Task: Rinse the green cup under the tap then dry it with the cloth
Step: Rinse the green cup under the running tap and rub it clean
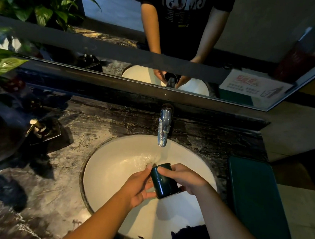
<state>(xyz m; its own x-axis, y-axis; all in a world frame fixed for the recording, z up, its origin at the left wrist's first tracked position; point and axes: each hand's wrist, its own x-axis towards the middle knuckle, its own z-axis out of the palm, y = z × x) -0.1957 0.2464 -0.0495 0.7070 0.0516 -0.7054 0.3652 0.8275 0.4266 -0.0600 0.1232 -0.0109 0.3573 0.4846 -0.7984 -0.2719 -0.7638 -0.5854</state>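
The green cup [164, 182] sits between the two grips, over the white basin [99, 173] of the sink. It is tipped on its side, with its mouth pointing away toward the tap [164, 127] and its base toward the person. The left grip [140, 186] is at the cup's left flank and the right grip [184, 180] is at its right and upper side, so the cup is touched on both sides.

Beyond the grips, the chrome tap stands at the back of the basin with its spout above and just past the cup's mouth. Water runs from it and ripples over the basin floor just beyond the fingertips. Well to the left of the left grip, on the dark marble bench [53, 186], stands a soap dispenser [39, 129], with a leafy plant [6, 60] further out. Right of the right grip lies a flat dark green slab [256, 198]; whether it is a tray or folded fabric I cannot tell. Nearer the person than the grips, a dark ragged-edged thing [191, 233] overlaps the basin's rim. A mirror [102, 39] runs behind the tap.

The left grip is clamped on the cup, thumb under its lower side and fingers reaching up toward the rim. The right grip is closed over the cup, fingers curled across its upper wall.
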